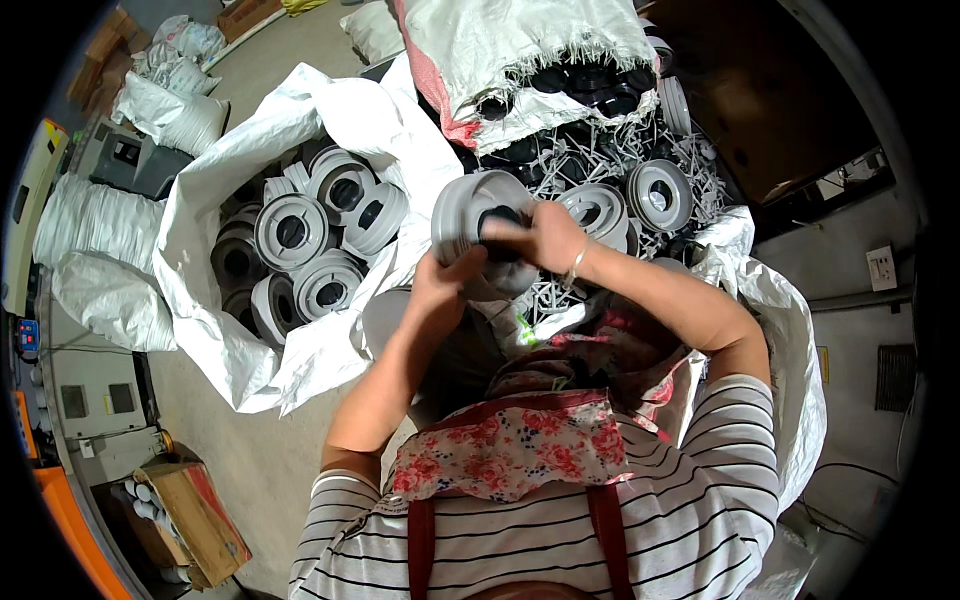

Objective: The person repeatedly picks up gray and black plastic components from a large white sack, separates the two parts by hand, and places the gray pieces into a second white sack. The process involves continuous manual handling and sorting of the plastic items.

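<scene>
The largest item is the white woven sack (230,340), which lies open on the concrete floor (250,460) at the person's left. It contains a batch of grey plastic spools (291,231), round parts with dark centre holes, stacked loosely against one another.

A second woven sack (520,50), white with a pink edge, lies at the top of the view. Its frayed mouth faces the person, and black round parts (590,85) show inside it.

Below that sack, a heap of grey plastic sprue pieces (600,150) covers the area ahead of the person. More loose grey spools (659,195) rest on this heap, at the right.

The person wears a floral apron (510,450) over a striped shirt (700,500).

A wooden crate (195,510) stands on the floor at the lower left, well apart from the work area.

The worked part is a grey spool (470,215), held up in front of the person, between the open sack and the sprue heap. It is tilted, with its edge toward the camera.

The left hand (440,280) grips the lower edge of this spool, with the fingers curled around it. The right hand (545,238) is closed over a black ring (500,218) at the centre of the spool, with the fingertips pinching it. A thin bracelet (577,265) sits on the right wrist.
</scene>
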`<state>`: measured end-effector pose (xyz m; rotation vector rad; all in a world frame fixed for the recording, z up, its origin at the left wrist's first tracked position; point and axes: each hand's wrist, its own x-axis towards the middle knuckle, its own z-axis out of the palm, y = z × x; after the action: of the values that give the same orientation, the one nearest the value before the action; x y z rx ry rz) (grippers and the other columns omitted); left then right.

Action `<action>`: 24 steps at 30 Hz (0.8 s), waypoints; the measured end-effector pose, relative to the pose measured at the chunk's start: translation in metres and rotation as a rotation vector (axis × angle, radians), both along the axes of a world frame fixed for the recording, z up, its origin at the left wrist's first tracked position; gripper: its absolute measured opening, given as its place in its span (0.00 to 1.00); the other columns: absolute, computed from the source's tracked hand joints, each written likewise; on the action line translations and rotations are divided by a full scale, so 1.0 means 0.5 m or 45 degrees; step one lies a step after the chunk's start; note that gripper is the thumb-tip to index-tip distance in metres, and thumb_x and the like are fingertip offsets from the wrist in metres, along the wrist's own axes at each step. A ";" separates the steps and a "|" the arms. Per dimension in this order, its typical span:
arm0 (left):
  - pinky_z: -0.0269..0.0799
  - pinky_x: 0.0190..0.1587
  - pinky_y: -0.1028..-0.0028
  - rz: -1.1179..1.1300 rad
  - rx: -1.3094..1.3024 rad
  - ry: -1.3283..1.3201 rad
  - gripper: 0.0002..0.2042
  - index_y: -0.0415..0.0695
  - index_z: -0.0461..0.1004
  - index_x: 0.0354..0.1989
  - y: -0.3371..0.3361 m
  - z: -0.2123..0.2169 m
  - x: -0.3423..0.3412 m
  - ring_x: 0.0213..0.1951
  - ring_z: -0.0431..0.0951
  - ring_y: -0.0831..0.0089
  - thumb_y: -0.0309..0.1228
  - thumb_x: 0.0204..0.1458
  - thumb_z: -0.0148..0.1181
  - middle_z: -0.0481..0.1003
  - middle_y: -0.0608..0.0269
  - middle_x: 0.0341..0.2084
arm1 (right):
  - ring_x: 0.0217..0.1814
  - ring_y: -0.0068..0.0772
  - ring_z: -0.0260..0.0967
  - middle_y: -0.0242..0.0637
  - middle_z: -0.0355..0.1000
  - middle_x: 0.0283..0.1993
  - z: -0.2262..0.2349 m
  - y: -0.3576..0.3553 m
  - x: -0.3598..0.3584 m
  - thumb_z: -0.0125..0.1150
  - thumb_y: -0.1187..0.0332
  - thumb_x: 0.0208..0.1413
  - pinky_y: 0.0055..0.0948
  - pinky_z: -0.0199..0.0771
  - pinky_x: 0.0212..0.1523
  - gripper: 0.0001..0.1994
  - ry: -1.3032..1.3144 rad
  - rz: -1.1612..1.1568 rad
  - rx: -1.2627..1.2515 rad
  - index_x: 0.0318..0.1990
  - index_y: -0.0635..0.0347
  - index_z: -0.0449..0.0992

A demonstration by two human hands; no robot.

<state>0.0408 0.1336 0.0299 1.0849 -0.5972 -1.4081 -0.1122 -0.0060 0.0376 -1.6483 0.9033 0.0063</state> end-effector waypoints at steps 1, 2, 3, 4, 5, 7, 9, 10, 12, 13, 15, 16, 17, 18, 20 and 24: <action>0.73 0.39 0.71 0.031 -0.014 -0.067 0.17 0.34 0.69 0.44 0.002 -0.014 0.002 0.35 0.75 0.71 0.33 0.51 0.59 0.74 0.59 0.35 | 0.43 0.51 0.70 0.53 0.70 0.39 0.002 -0.003 -0.004 0.69 0.59 0.38 0.39 0.72 0.43 0.29 0.052 0.037 0.063 0.48 0.60 0.66; 0.73 0.39 0.71 0.054 -0.026 -0.128 0.16 0.34 0.69 0.45 0.000 -0.015 -0.003 0.35 0.76 0.71 0.31 0.51 0.59 0.74 0.58 0.35 | 0.42 0.49 0.72 0.52 0.71 0.38 0.002 -0.009 -0.012 0.69 0.58 0.39 0.38 0.73 0.42 0.28 0.111 0.069 0.122 0.48 0.61 0.67; 0.73 0.40 0.71 0.033 -0.052 -0.049 0.16 0.34 0.69 0.45 0.002 -0.012 -0.005 0.35 0.76 0.71 0.31 0.51 0.59 0.74 0.58 0.35 | 0.41 0.47 0.73 0.51 0.72 0.37 0.001 -0.011 -0.018 0.68 0.56 0.40 0.38 0.74 0.42 0.28 0.170 0.107 0.183 0.48 0.62 0.68; 0.74 0.40 0.71 0.014 -0.077 0.029 0.16 0.35 0.69 0.45 0.008 -0.003 -0.004 0.35 0.76 0.70 0.30 0.50 0.59 0.75 0.58 0.35 | 0.41 0.44 0.73 0.50 0.73 0.38 -0.018 0.027 -0.027 0.67 0.55 0.40 0.37 0.74 0.42 0.28 -0.048 0.139 -0.333 0.47 0.63 0.69; 0.74 0.40 0.71 -0.004 -0.093 0.109 0.16 0.35 0.69 0.46 0.014 0.007 -0.006 0.35 0.76 0.70 0.29 0.50 0.59 0.75 0.57 0.35 | 0.42 0.41 0.73 0.48 0.73 0.38 -0.029 0.057 -0.034 0.67 0.55 0.40 0.36 0.74 0.42 0.27 -0.266 0.171 -0.841 0.45 0.63 0.71; 0.73 0.41 0.72 -0.078 -0.104 0.004 0.18 0.35 0.68 0.48 0.023 0.017 -0.015 0.37 0.76 0.70 0.28 0.49 0.60 0.74 0.58 0.37 | 0.38 0.35 0.74 0.47 0.73 0.37 -0.036 0.069 -0.028 0.64 0.53 0.43 0.34 0.74 0.39 0.23 -0.371 0.086 -0.582 0.40 0.64 0.74; 0.73 0.42 0.72 -0.115 -0.088 -0.245 0.21 0.36 0.67 0.50 0.032 0.034 -0.027 0.39 0.76 0.69 0.28 0.48 0.61 0.74 0.59 0.38 | 0.29 0.36 0.74 0.48 0.74 0.33 -0.046 0.068 -0.014 0.58 0.49 0.50 0.32 0.74 0.32 0.26 -0.240 -0.018 -0.123 0.41 0.68 0.73; 0.73 0.42 0.72 -0.099 -0.190 -0.536 0.22 0.36 0.66 0.50 0.033 0.033 -0.024 0.40 0.76 0.68 0.28 0.46 0.63 0.74 0.58 0.39 | 0.24 0.37 0.74 0.48 0.74 0.31 -0.049 0.067 -0.010 0.54 0.47 0.53 0.31 0.75 0.28 0.28 -0.173 -0.066 0.107 0.41 0.70 0.73; 0.73 0.43 0.70 -0.048 -0.378 -1.126 0.25 0.36 0.65 0.52 0.043 0.034 -0.006 0.42 0.75 0.66 0.28 0.44 0.65 0.74 0.57 0.40 | 0.18 0.37 0.72 0.50 0.74 0.29 -0.038 0.060 0.000 0.45 0.41 0.56 0.30 0.74 0.25 0.33 -0.232 -0.176 0.532 0.40 0.73 0.73; 0.72 0.44 0.70 0.012 -0.381 -1.087 0.30 0.37 0.63 0.55 0.043 0.042 0.012 0.43 0.75 0.64 0.28 0.41 0.67 0.73 0.55 0.42 | 0.15 0.38 0.71 0.51 0.74 0.29 -0.035 0.050 0.006 0.41 0.39 0.57 0.29 0.74 0.23 0.36 -0.258 -0.227 0.746 0.40 0.74 0.73; 0.67 0.52 0.65 0.254 -0.566 -1.743 0.44 0.38 0.50 0.64 0.013 0.034 0.084 0.53 0.68 0.58 0.30 0.38 0.69 0.63 0.46 0.54 | 0.40 0.44 0.73 0.54 0.73 0.36 -0.102 -0.034 -0.028 0.44 0.35 0.52 0.39 0.72 0.43 0.38 0.048 -0.004 -0.639 0.47 0.69 0.71; 0.57 0.60 0.63 0.523 -0.461 -1.961 0.49 0.37 0.43 0.66 0.010 0.054 0.116 0.61 0.57 0.52 0.33 0.36 0.70 0.54 0.42 0.61 | 0.48 0.51 0.69 0.56 0.70 0.46 -0.092 -0.060 -0.042 0.49 0.35 0.50 0.42 0.67 0.51 0.37 0.411 -0.010 -1.166 0.49 0.66 0.69; 0.46 0.65 0.62 0.655 -0.498 -1.915 0.50 0.32 0.42 0.65 -0.013 0.086 0.118 0.64 0.49 0.49 0.34 0.35 0.70 0.47 0.40 0.64 | 0.49 0.54 0.68 0.53 0.69 0.50 -0.122 -0.118 -0.102 0.54 0.36 0.46 0.41 0.68 0.51 0.37 0.682 -0.100 -1.240 0.51 0.63 0.67; 0.46 0.65 0.64 0.689 -0.494 -1.814 0.48 0.32 0.45 0.64 -0.019 0.098 0.117 0.64 0.51 0.52 0.34 0.36 0.70 0.50 0.39 0.63 | 0.49 0.54 0.69 0.53 0.70 0.49 -0.162 -0.163 -0.148 0.55 0.38 0.46 0.41 0.68 0.51 0.35 0.875 -0.164 -1.116 0.48 0.63 0.70; 0.46 0.65 0.67 0.511 -0.360 -1.783 0.45 0.33 0.49 0.64 -0.019 0.094 0.119 0.64 0.54 0.57 0.32 0.36 0.68 0.54 0.42 0.62 | 0.48 0.52 0.71 0.53 0.73 0.43 -0.193 -0.208 -0.213 0.58 0.43 0.46 0.39 0.70 0.49 0.29 1.008 -0.173 -0.863 0.41 0.64 0.74; 0.49 0.65 0.64 -0.180 -0.451 -1.550 0.48 0.45 0.52 0.65 -0.012 -0.011 0.063 0.65 0.51 0.54 0.28 0.30 0.72 0.54 0.47 0.63 | 0.44 0.46 0.73 0.51 0.75 0.38 -0.105 -0.185 -0.108 0.62 0.59 0.40 0.38 0.73 0.46 0.16 0.961 0.091 -0.958 0.33 0.63 0.78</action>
<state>0.0725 0.1278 0.0245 1.5515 -1.7302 -0.5599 -0.1664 -0.0987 -0.0148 -2.4431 1.5338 0.4048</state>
